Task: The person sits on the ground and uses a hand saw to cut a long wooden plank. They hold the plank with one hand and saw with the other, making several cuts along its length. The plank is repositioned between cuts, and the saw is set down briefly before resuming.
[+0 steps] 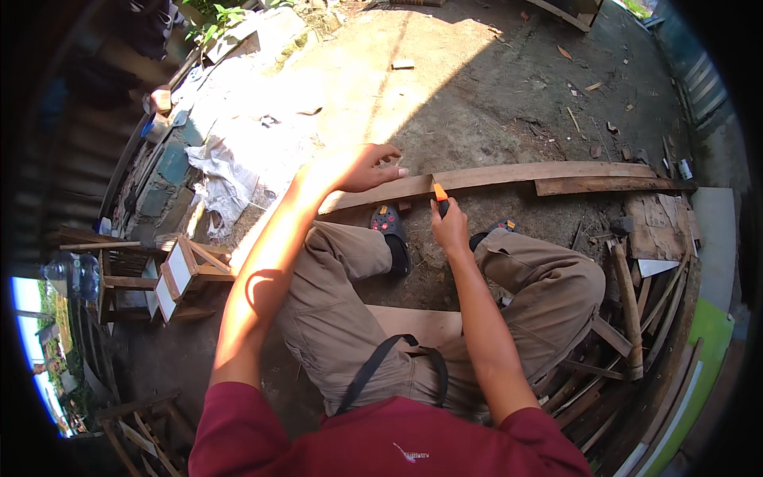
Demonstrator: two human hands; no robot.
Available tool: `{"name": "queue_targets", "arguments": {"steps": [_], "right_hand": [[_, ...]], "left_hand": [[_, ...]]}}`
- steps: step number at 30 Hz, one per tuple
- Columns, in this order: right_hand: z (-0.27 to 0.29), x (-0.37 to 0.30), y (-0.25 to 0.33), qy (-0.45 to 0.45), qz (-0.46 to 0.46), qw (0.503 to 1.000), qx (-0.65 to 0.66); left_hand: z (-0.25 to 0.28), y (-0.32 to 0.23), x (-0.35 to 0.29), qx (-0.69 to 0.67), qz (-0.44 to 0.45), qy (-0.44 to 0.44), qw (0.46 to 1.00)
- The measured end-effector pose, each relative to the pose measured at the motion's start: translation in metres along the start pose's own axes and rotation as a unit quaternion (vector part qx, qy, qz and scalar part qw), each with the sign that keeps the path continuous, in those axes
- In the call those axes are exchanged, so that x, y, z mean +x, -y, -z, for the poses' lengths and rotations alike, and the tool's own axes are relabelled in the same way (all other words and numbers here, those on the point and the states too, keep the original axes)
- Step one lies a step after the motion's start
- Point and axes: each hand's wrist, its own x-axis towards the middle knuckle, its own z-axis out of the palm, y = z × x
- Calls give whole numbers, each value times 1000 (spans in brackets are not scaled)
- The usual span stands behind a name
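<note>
A long, narrow wooden board (509, 173) lies crosswise in front of my feet. My left hand (367, 167) is at its left part, fingers apart and thumb stretched along the wood. Whether the palm presses on the board I cannot tell. My right hand (450, 226) is closed round the black grip of an orange-and-black handled tool (440, 192). The tool's orange end meets the board's near edge, beside a dark mark across the wood. Its blade or tip does not show clearly.
A second, darker plank (612, 185) lies along the board's right end. Scrap wood (636, 302) is heaped at my right. A small wooden frame with white panels (176, 278) stands at my left, near a crumpled white sack (222, 183). A small wood block (403, 64) lies farther ahead.
</note>
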Motion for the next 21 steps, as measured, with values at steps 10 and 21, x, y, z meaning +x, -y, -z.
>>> {"name": "queue_targets", "arguments": {"steps": [10,21], "right_hand": [[-12,-5,-42,-38,8,996,79],[12,-47,-39,10,-151,987,45]], "left_hand": [[21,-60,27,98,-140,-24,985],[-33,-20,130,31,-84,129,988]]}}
